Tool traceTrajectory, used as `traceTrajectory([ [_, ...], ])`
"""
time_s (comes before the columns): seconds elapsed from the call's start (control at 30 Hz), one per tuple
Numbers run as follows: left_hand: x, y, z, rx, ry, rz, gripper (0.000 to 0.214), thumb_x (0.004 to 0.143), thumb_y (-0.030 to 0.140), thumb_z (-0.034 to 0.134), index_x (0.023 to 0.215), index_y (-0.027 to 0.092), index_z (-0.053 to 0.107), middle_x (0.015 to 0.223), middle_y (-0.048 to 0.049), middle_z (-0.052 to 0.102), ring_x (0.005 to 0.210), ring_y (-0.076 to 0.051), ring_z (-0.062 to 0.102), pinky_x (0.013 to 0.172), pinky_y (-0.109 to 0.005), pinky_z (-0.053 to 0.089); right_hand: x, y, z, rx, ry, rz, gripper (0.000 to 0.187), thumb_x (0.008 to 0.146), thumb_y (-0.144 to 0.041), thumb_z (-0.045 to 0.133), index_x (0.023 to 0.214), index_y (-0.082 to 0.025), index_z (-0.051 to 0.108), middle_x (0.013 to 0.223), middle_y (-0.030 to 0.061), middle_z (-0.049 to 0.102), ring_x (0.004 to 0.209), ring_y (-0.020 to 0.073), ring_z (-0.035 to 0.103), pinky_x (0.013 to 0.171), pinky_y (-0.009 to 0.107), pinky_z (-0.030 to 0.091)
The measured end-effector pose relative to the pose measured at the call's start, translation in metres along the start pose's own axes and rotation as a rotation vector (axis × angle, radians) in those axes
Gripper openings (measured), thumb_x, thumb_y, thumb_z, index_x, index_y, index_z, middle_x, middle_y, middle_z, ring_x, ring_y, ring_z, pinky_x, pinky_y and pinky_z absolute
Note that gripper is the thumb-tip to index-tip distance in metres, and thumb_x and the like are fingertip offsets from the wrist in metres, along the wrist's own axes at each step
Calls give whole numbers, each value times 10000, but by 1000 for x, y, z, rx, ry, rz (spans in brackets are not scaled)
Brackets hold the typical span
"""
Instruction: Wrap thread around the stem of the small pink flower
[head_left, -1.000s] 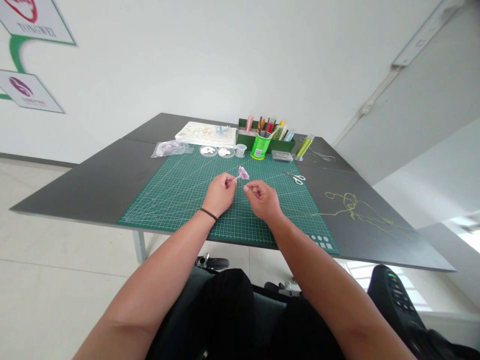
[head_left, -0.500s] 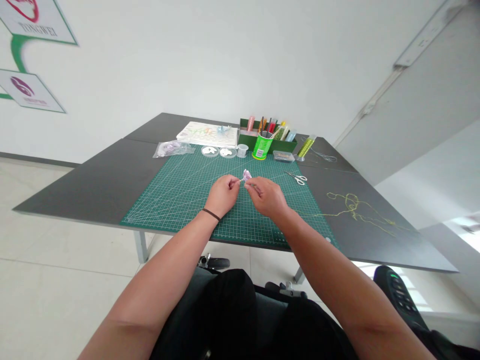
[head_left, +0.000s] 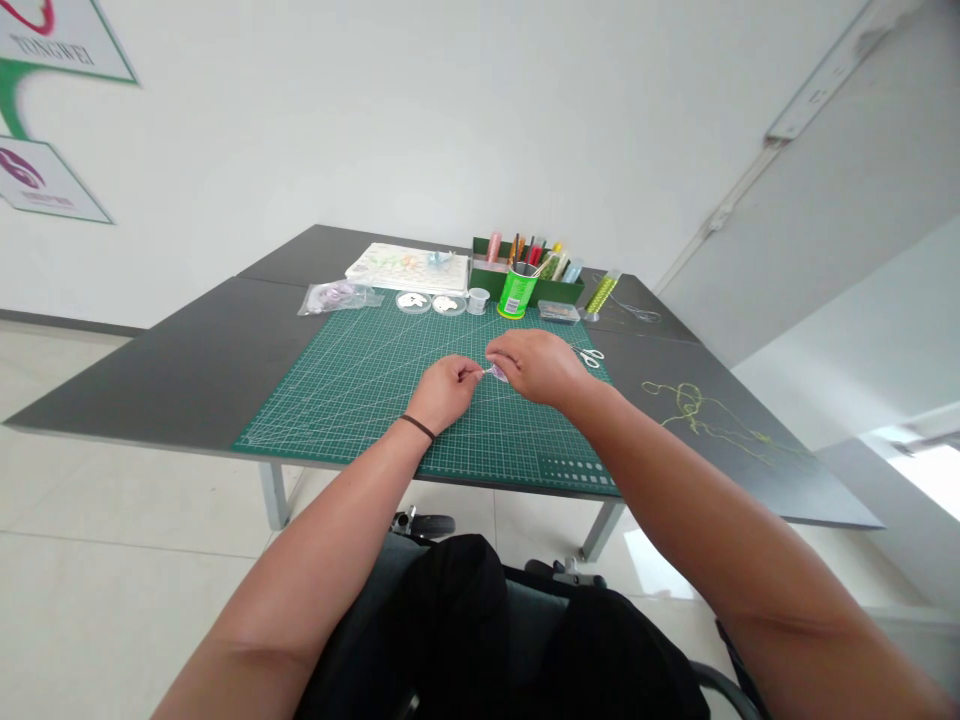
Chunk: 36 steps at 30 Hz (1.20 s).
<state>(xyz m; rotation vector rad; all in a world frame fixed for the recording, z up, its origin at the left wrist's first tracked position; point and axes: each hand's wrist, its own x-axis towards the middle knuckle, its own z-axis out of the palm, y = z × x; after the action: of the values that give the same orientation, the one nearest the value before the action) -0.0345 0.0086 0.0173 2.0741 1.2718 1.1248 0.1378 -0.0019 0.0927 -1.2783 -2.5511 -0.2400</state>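
Observation:
Over the green cutting mat (head_left: pixel 360 390) my left hand (head_left: pixel 446 392) is closed in a pinch on the thin stem of a small pale purple beaded flower (head_left: pixel 496 373). My right hand (head_left: pixel 536 365) is curled over the flower from above, its fingers closed on it, so most of the flower is hidden. A dark band circles my left wrist. Both hands hover just above the mat's middle.
At the mat's far edge stand a green cup (head_left: pixel 514 291) of sticks, a green organizer box (head_left: pixel 555 287), small clear dishes (head_left: pixel 415 301), a plastic bag (head_left: pixel 335 296) and a white sheet (head_left: pixel 405 268). Scissors (head_left: pixel 592 355) lie right of my hands; yellow-green thread (head_left: pixel 701 410) sprawls over the dark table.
My right hand has moved up and left over the flower and now covers it. The flower has sunk lower between my hands. The left hand has stayed put.

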Motion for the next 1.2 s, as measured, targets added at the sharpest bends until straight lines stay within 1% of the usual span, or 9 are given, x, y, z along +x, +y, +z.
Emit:
traceTrajectory([
  [0.13, -1, 2, -1, -11, -38, 0, 127, 856, 198, 577, 812, 182, 695, 832, -24, 696, 811, -165, 623, 781, -299, 483, 6, 2, -6, 11, -67, 39, 261, 943, -296, 449, 976, -199, 689, 990, 54, 724, 892, 201, 620, 718, 299, 373],
  [0.27, -2, 3, -3, -5, -88, 11, 131, 856, 190, 582, 799, 182, 700, 851, -29, 698, 832, -167, 631, 810, -303, 492, 11, 6, -11, 22, -95, 66, 259, 933, -306, 469, 1005, -206, 697, 1041, 59, 725, 930, 208, 622, 721, 295, 385],
  [0.4, -2, 3, -4, -4, -104, 27, 144, 858, 174, 575, 793, 181, 704, 858, -29, 698, 848, -167, 633, 843, -310, 491, 17, 10, -15, 28, -106, 94, 257, 918, -315, 490, 990, -203, 710, 950, 65, 728, 849, 199, 618, 691, 288, 375],
  [0.5, -3, 3, -6, -6, -106, 31, 148, 860, 175, 572, 798, 186, 706, 866, -27, 699, 850, -165, 634, 830, -311, 494, 22, 13, -15, 35, -104, 112, 249, 905, -317, 506, 967, -195, 715, 862, 64, 717, 780, 186, 604, 674, 280, 362],
  [0.7, -4, 4, -9, -3, -109, 55, 146, 856, 153, 575, 794, 184, 703, 848, -24, 691, 839, -157, 631, 829, -306, 493, 26, 19, -6, 107, -107, 169, 232, 881, -313, 542, 931, -177, 722, 761, 43, 680, 672, 146, 548, 641, 261, 341],
  [0.87, -4, 4, -11, 6, -114, 82, 140, 861, 161, 580, 799, 185, 703, 838, -22, 684, 843, -155, 627, 822, -300, 491, 27, 22, 1, 179, -149, 249, 225, 862, -321, 574, 907, -169, 733, 714, 21, 649, 615, 122, 503, 624, 254, 336],
  [1.07, -5, 5, -14, -6, -117, 118, 143, 860, 158, 578, 801, 192, 704, 830, -18, 679, 840, -151, 621, 830, -300, 488, 27, 26, 9, 281, -197, 317, 228, 833, -347, 599, 876, -176, 743, 673, -1, 632, 591, 110, 494, 612, 250, 341],
  [1.2, -6, 5, -17, -39, -111, 121, 140, 860, 169, 579, 794, 194, 700, 828, -18, 675, 829, -153, 615, 810, -299, 480, 23, 27, 18, 363, -224, 325, 241, 807, -357, 607, 861, -170, 749, 630, -13, 622, 561, 103, 488, 588, 243, 342],
])
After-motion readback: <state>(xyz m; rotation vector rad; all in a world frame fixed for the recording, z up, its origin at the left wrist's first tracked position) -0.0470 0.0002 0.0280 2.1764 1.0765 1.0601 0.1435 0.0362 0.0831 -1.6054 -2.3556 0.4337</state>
